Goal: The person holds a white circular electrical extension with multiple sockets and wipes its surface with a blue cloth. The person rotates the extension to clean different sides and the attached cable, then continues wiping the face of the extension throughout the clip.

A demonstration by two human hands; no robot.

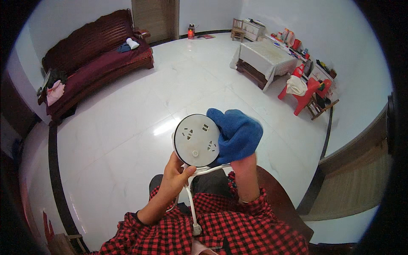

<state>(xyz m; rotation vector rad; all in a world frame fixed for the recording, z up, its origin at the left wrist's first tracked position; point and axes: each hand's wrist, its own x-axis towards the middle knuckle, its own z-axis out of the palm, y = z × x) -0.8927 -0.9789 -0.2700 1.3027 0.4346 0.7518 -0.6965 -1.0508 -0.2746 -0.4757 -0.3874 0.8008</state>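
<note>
A round white power strip [197,140] with a dark rim faces up in front of me. Its top carries two socket groups, a pair of USB ports and a power button. My left hand [177,175] grips its lower left edge, thumb at the bottom rim. A blue cloth [240,135] covers most of my right hand [244,162] and touches the strip's right side; the fingers are hidden under it. The white cord [191,200] runs below the strip, and its plug [197,229] hangs against my checked shirt.
A dark wooden bench [95,60] with clothes on it stands at the far left. On the right are a cloth-covered table [267,54] and a red plastic chair [304,95]. A brown round tabletop or seat [277,197] lies by my right arm, above the tiled floor [127,153].
</note>
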